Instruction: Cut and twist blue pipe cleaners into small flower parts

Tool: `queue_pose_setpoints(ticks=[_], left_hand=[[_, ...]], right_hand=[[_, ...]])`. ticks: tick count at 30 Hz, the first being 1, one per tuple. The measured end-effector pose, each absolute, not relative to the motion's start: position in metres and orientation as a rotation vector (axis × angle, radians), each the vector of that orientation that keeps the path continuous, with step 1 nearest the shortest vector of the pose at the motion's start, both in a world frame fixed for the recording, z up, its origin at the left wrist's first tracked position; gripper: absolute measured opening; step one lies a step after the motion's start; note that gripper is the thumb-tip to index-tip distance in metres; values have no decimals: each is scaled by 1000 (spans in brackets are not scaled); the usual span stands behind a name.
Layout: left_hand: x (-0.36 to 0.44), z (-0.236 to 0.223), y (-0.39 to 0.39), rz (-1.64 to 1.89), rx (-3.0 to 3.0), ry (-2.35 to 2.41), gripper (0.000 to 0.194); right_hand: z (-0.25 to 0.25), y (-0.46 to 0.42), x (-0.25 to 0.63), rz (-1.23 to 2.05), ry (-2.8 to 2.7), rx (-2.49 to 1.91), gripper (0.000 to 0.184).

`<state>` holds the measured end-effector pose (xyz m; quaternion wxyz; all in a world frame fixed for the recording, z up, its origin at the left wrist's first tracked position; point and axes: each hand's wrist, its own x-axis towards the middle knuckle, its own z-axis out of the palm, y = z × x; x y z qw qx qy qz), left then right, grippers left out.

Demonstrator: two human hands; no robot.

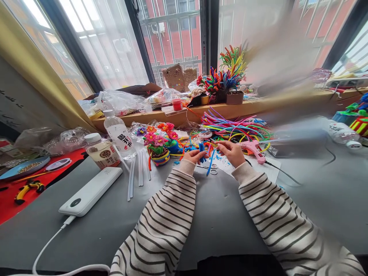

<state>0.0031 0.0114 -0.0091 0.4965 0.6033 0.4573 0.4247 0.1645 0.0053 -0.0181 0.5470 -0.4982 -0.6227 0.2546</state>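
My left hand [193, 156] is closed around a small bundle of blue pipe cleaners [202, 147], held upright above the table. My right hand [234, 154] is a short way to the right, its thumb and fingertips pinched together; whatever may be between them is too small to make out. Between the hands, a blue pipe cleaner strip [211, 163] slants downward; I cannot tell whether it hangs or lies on the table. Scissors [213, 169] lie just beneath. Beside my right hand is a pink glue gun [254, 150] with a black cord.
Loose coloured pipe cleaners [230, 124] are heaped behind my hands. A small pot of fuzzy flowers [159, 151], clear glue sticks [140, 168], bottles [117, 134] and a white power bank [91, 191] stand or lie to the left. A grey blur covers the right side.
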Motion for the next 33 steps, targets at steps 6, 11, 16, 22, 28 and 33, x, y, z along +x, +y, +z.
queue_pose_setpoints(ticks=[6, 11, 16, 22, 28, 33], left_hand=[[0, -9, 16, 1214, 1348, 1176, 25], [-1, -10, 18, 1222, 1242, 1175, 26], [-1, -15, 22, 1274, 1179, 1172, 25], [-2, -15, 24, 1299, 1152, 1185, 23], [-3, -12, 21, 1335, 1166, 1188, 23], [-1, -11, 22, 1328, 1174, 1232, 24]], right_hand=[[-22, 13, 177, 235, -1672, -1549, 14], [-30, 11, 162, 213, -2115, -1430, 20], [-40, 9, 149, 31, -2376, -1345, 22], [-36, 10, 146, -163, -2508, -1364, 10], [-36, 9, 142, -215, -2606, -1276, 8], [-33, 3, 135, -297, -2662, -1213, 10]])
